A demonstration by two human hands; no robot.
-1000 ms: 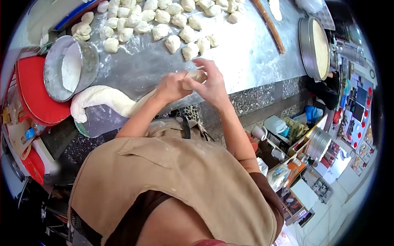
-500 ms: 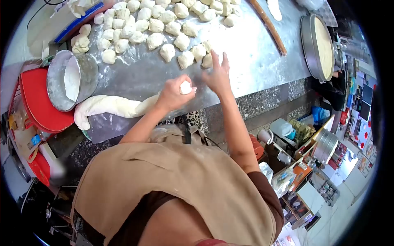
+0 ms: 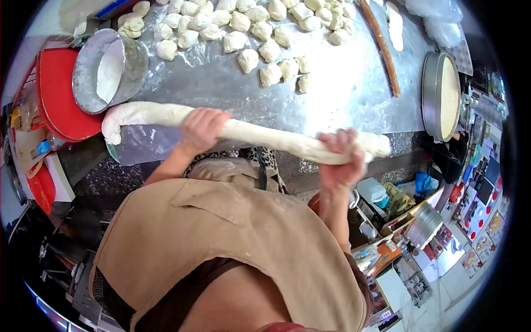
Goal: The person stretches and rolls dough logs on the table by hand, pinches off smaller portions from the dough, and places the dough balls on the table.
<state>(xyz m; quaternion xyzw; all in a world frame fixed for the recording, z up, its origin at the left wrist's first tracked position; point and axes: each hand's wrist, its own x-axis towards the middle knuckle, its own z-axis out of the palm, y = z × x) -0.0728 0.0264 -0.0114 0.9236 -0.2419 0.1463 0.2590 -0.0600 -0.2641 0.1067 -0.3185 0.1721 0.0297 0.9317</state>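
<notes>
Holds the dough roll [image 3: 271, 137] in a curled left hand [image 3: 203, 130] nearer the metal bowl [image 3: 131, 69] and a curled right hand [image 3: 343, 157] farther off. Has both ends beyond the grip.

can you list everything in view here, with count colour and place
dough rope: 1, cream, along the table's near edge
dough balls: many, cream, far side
dough strip: 1, white, right of stick
stick: 1, brown, table's right
table: 1, grey, centre
bowl: 1, grey, left
flour: 1 heap, white, in bowl
seat: 1, red, far left
round tin: 1, silver, right
clutter: uncountable, mixed, lower right
apron: 1, tan, on person
left hand, right hand: gripping rope
</notes>
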